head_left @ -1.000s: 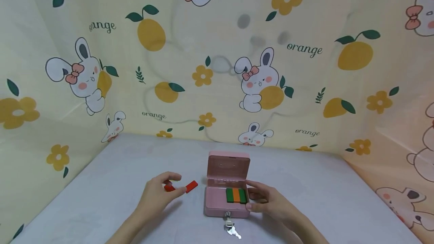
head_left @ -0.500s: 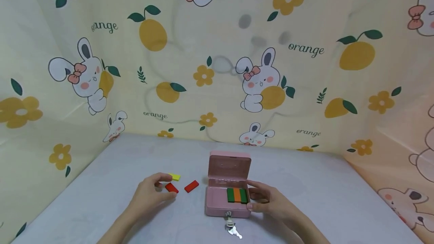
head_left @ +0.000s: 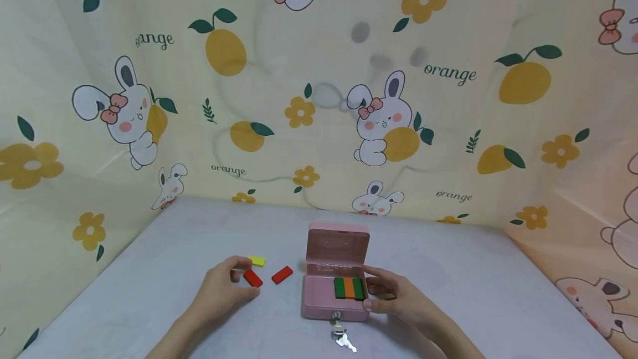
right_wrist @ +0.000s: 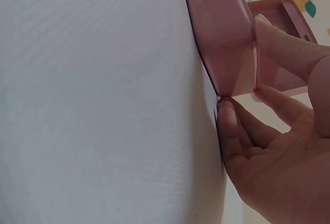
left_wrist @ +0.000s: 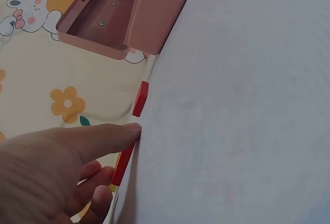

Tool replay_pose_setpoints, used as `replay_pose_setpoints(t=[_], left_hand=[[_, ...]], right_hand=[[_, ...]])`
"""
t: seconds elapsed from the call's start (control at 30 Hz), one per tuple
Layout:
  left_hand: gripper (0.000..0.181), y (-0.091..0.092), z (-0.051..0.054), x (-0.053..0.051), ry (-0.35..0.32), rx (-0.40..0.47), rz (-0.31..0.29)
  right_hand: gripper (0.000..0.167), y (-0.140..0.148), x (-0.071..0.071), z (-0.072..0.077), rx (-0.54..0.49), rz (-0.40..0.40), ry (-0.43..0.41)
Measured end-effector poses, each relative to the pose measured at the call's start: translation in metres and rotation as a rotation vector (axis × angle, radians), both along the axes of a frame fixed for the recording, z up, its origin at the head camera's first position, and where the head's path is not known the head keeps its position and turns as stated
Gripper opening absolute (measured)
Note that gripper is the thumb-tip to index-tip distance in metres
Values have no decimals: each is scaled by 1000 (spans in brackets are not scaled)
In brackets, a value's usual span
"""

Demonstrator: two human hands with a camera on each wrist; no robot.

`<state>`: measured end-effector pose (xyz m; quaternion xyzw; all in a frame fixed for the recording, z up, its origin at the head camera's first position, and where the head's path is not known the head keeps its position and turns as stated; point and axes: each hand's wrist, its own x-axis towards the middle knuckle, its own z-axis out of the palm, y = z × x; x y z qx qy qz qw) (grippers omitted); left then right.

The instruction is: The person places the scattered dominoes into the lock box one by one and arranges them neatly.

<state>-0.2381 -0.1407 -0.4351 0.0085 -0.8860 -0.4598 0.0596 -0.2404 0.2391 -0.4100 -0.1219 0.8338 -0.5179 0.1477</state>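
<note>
The lid of the pink metal box (head_left: pixel 319 312) is raised, and two green blocks (head_left: pixel 339 288) with an orange block (head_left: pixel 349 288) between them lie in its right part. My right hand (head_left: pixel 406 298) holds the box's right side, thumb near the front rim, index finger toward the back; some fingers curl beside the wall. My left hand (head_left: pixel 219 292) is around one red block (head_left: pixel 252 278), thumb and fingers apart. In the left wrist view the thumb overlaps that red block (left_wrist: pixel 122 166); contact is unclear. Another red block (head_left: pixel 282 275) lies between this hand and the box.
A yellow block (head_left: pixel 256 261) lies just behind the left fingertips. Keys (head_left: pixel 344 341) hang from the lock at the box's front. A patterned cloth (head_left: pixel 319 126) stands around the white table surface (head_left: pixel 428 248).
My left hand has drawn back to the left from between the red blocks, uncovering the yellow block and more of the nearer red block. My right hand has stayed at the box.
</note>
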Motion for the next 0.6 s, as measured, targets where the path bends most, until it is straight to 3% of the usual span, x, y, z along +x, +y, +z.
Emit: replay_pose_setpoints(t=[0.6], left_hand=[[58, 0, -1, -2, 3, -26, -5]], right_hand=[[79, -1, 1, 1, 23, -3, 3]])
